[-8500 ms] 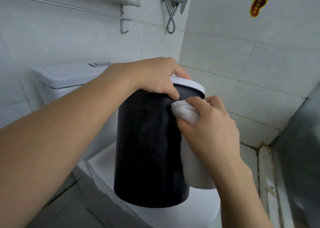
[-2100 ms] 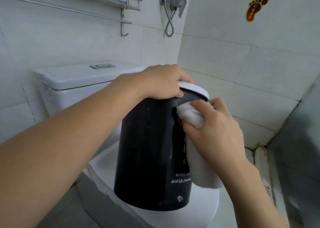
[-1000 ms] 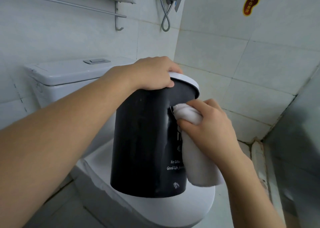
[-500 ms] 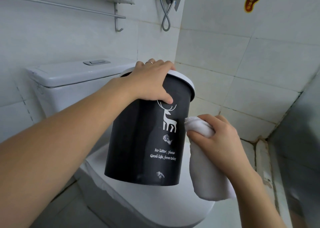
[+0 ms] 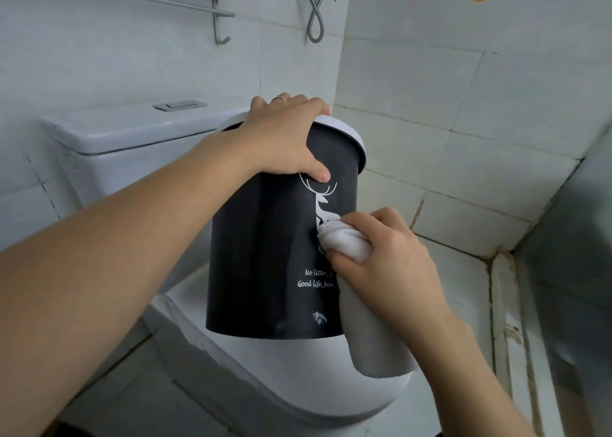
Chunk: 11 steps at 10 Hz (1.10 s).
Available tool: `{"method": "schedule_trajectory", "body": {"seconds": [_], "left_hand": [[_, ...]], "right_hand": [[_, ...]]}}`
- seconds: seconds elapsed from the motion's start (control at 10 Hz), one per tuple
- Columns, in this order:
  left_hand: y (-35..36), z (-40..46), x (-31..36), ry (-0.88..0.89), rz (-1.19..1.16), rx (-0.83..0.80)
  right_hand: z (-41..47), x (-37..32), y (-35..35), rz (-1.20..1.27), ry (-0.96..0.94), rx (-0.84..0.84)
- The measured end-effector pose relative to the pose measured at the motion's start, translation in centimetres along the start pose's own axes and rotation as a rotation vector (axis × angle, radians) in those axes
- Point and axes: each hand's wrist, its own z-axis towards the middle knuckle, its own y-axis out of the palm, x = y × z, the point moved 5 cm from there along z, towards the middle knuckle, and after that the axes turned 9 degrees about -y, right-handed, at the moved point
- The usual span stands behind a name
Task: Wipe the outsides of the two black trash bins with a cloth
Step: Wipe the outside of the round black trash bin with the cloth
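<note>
Bin (image 5: 265, 257) sitting on the closed toilet lid (image 5: 298, 387), raised there, we are guessing, so its sides are within easy reach. We are clamping our left hand (image 5: 281, 141) over the white rim, thumb pressing the black wall, so the bin is not turning or sliding under the rubbing. Our right hand (image 5: 387, 264) is gripping the bunched white cloth (image 5: 344, 244), fingers curled round it, pressing it against the printed deer while the loose end is hanging down. We are seeing only this one bin; the second is out of view.
</note>
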Motion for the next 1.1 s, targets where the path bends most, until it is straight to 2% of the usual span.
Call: {"method": "schedule_trajectory", "body": {"seconds": [0.2, 0.4, 0.7, 0.9, 1.1], "left_hand": [[-0.1, -0.3, -0.9, -0.016, -0.004, 0.01], [0.0, -0.4, -0.4, 0.006, 0.002, 0.017], [0.0, -0.4, -0.5, 0.006, 0.0, 0.002], [-0.1, -0.6, 0.3, 0.04, 0.004, 0.015], [-0.1, -0.6, -0.2, 0.018, -0.003, 0.007]], "right_hand": [[-0.1, 1.2, 0.1, -0.043, 0.029, -0.022], [0.3, -0.2, -0.3, -0.044, -0.024, 0.049], [-0.8, 0.5, -0.2, -0.124, -0.033, -0.045], [0.8, 0.1, -0.7, -0.049, -0.025, 0.08], [-0.3, 0.3, 0.0, -0.072, -0.019, 0.019]]}}
